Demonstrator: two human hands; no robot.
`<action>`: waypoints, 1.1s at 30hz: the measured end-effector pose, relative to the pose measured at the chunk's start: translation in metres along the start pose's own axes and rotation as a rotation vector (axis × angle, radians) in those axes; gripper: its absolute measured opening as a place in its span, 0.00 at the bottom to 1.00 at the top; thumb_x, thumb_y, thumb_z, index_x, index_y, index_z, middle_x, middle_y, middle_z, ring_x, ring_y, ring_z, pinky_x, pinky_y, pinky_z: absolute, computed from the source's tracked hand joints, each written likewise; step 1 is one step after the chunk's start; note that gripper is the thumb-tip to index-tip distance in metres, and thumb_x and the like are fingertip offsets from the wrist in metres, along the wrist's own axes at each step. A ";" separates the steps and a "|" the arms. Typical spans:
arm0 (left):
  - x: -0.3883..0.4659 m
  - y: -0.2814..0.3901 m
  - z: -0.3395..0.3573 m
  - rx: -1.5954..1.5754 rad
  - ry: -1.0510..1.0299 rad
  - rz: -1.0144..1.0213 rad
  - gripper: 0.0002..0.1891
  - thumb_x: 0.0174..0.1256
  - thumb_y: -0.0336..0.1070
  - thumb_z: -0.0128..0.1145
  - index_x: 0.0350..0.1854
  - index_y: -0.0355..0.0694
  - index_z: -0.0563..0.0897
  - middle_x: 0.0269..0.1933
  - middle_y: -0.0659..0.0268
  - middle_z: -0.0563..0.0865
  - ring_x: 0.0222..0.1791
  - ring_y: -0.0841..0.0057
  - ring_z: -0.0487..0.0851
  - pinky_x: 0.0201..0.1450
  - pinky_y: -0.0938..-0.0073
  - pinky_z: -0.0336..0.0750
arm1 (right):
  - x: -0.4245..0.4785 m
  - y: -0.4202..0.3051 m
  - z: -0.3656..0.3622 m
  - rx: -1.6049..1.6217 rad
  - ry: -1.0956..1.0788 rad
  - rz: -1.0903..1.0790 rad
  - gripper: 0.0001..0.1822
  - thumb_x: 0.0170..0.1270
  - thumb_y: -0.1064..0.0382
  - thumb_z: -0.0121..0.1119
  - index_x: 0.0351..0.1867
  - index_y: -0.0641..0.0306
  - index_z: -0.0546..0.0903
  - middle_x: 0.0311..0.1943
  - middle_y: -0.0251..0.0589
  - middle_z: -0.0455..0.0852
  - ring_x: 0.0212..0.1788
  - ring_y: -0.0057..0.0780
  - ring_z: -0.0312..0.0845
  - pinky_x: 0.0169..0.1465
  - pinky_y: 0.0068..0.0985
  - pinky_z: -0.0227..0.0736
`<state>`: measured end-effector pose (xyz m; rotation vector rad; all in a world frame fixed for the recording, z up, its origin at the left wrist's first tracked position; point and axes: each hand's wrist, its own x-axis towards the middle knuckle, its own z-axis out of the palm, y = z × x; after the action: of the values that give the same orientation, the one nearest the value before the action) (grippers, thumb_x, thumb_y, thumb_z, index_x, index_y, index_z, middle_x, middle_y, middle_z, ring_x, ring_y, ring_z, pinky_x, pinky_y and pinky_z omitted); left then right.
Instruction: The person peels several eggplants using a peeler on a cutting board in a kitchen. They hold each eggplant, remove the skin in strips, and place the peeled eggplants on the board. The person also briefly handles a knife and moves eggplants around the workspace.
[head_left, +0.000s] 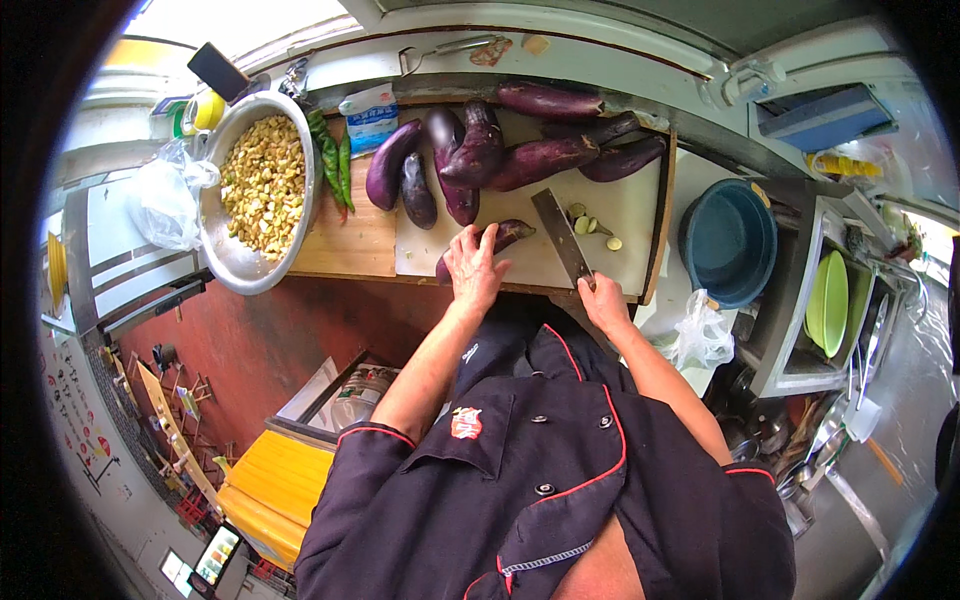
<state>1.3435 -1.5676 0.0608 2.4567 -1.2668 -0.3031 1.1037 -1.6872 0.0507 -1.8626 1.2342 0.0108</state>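
My left hand (475, 268) rests on a purple eggplant (514, 231) that lies near the front edge of the white cutting board (517, 268). Part of that eggplant is hidden under the fingers. In my right hand (602, 300) is the handle of a cleaver (562, 236); its blade points away from me over the board, a little right of the eggplant. Several cut-off eggplant ends (587, 223) lie just right of the blade. Behind both hands, more whole eggplants (540, 161) are heaped across the back of the board.
On the left, a large metal bowl (306, 225) holds diced pieces beside green peppers (337, 165) and a blue-and-white packet (370, 120). A blue plastic basin (727, 244) stands right of the board, near a plastic bag (703, 337). Behind lies a peeler-like tool (457, 45).
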 end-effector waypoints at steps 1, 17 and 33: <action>0.004 -0.005 0.005 0.085 -0.036 0.031 0.37 0.50 0.40 0.78 0.67 0.51 0.79 0.56 0.61 0.78 0.60 0.58 0.75 0.62 0.52 0.69 | -0.002 0.000 0.001 -0.008 0.012 -0.014 0.18 0.71 0.53 0.60 0.37 0.72 0.83 0.31 0.64 0.87 0.40 0.65 0.84 0.44 0.51 0.78; 0.007 0.009 0.027 0.078 -0.155 0.061 0.37 0.56 0.45 0.74 0.72 0.53 0.76 0.52 0.56 0.76 0.57 0.57 0.74 0.56 0.55 0.72 | -0.049 -0.014 -0.012 0.008 -0.054 0.022 0.14 0.73 0.57 0.59 0.38 0.69 0.81 0.27 0.62 0.86 0.35 0.65 0.83 0.39 0.52 0.76; 0.010 0.012 0.028 0.076 -0.146 0.077 0.38 0.53 0.39 0.75 0.71 0.49 0.77 0.52 0.54 0.76 0.56 0.55 0.76 0.56 0.57 0.74 | 0.005 -0.016 0.018 -0.059 -0.041 -0.085 0.13 0.73 0.59 0.59 0.42 0.70 0.81 0.31 0.65 0.86 0.40 0.68 0.83 0.45 0.54 0.78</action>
<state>1.3308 -1.5882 0.0395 2.4796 -1.4545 -0.4284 1.1255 -1.6771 0.0482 -1.9555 1.1367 0.0396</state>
